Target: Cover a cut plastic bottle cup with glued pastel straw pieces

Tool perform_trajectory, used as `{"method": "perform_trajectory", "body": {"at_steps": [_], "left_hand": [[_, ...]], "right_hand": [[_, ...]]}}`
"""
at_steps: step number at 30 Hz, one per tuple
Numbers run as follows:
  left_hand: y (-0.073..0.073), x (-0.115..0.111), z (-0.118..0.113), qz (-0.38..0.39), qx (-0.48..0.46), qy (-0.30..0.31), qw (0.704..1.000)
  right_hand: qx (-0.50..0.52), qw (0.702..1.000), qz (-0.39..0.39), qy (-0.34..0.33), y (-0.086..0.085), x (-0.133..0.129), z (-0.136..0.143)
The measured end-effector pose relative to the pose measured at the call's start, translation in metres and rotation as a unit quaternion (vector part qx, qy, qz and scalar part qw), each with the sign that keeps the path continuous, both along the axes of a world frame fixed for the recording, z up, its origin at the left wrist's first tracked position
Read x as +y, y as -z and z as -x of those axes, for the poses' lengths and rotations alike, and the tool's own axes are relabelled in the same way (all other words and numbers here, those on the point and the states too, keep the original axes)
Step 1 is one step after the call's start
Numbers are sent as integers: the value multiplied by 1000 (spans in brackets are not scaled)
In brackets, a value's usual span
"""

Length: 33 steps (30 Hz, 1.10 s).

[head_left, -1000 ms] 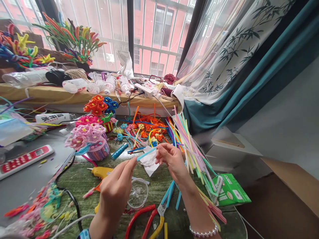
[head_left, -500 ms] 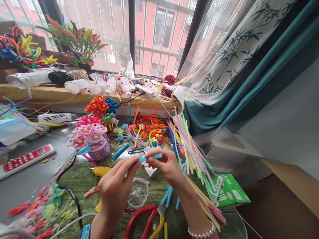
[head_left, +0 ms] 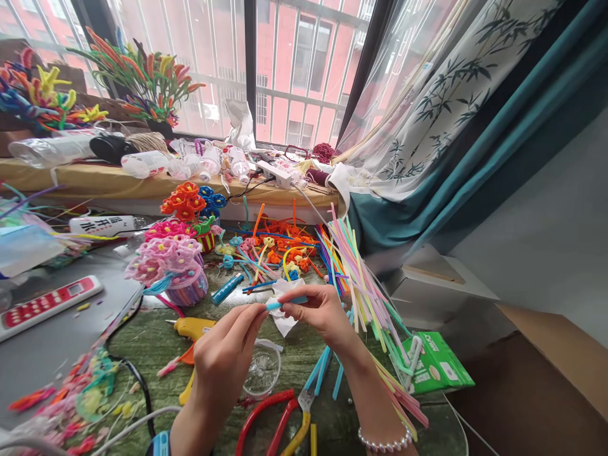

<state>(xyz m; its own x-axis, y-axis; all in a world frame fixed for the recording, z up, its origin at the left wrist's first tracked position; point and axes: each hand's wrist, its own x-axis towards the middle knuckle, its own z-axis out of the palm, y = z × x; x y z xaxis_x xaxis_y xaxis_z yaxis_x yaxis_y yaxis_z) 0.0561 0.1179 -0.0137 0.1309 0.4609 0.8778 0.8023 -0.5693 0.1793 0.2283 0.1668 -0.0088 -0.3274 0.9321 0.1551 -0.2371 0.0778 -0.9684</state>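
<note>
Between my two hands is a short light-blue pipe cleaner, held level above the table. The fingertips of my left hand pinch its left end. My right hand grips the other end between thumb and fingers, with a bit of blue showing past the forefinger. Behind the fingers lies a crumpled white tissue. Below them sits a clear round plastic dish. Red-and-yellow-handled pliers lie near the front edge, beside several cut light-blue pipe cleaners.
A yellow glue gun lies left of my hands, near a pot of pink pipe-cleaner flowers. A blue lighter is farther back. Bundled pastel pipe cleaners and a green box stand right. A black cable crosses the left side.
Both hands stay on the blue pipe cleaner. The fingers have shifted slightly, and less of the blue end shows above my right fingers. The view has moved a little.
</note>
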Motion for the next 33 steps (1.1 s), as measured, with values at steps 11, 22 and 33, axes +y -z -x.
{"method": "perform_trajectory", "body": {"at_steps": [11, 22, 33], "left_hand": [[3, 1, 2, 19, 36, 35, 999], [-3, 2, 3, 166, -69, 54, 982], [-2, 2, 3, 206, -67, 54, 975]], "right_hand": [[-100, 995, 13, -18, 1, 1, -5], [-164, 984, -72, -18, 2, -3, -3], [-285, 926, -246, 10, 5, -4, 1]]}}
